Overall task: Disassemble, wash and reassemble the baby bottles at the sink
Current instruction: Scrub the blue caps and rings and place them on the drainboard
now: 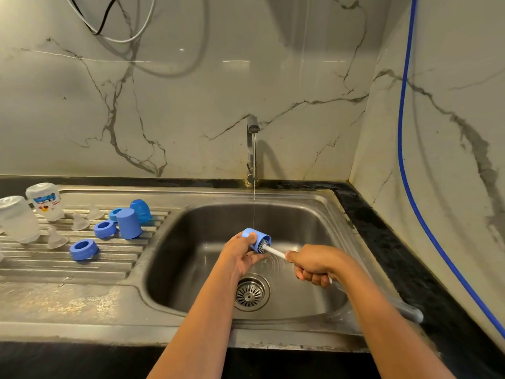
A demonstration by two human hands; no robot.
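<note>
1. Setting: a marble-patterned wall behind a black worktop (382, 222) carrying a stainless-steel sink (322, 214) with a ribbed drainboard (82, 266) on its left side. A blue hose (404, 132) runs down the right wall; black and white cables (109, 28) hang at the upper left.
2. The tap (251, 149) at the back edge of the basin releases a thin stream of water (254, 201).
3. Left hand (240, 255): fingers clamped around a blue bottle cap (255, 240), held on its side above the basin centre, under the stream, open end facing right.
4. Right hand (314, 265): fingers closed in a fist around the white handle of a bottle brush (273, 251), whose bristle head sits inside the cap's opening.
5. Strainer drain (250, 292) in the basin floor, below the hands.
6. Drainboard, far-left corner: two clear bottle bodies (43, 201), inverted.
7. Drainboard, middle: three clear teats (56, 239), three blue collar rings (83, 250), and two further blue caps (128, 222), standing near the basin edge.
</note>
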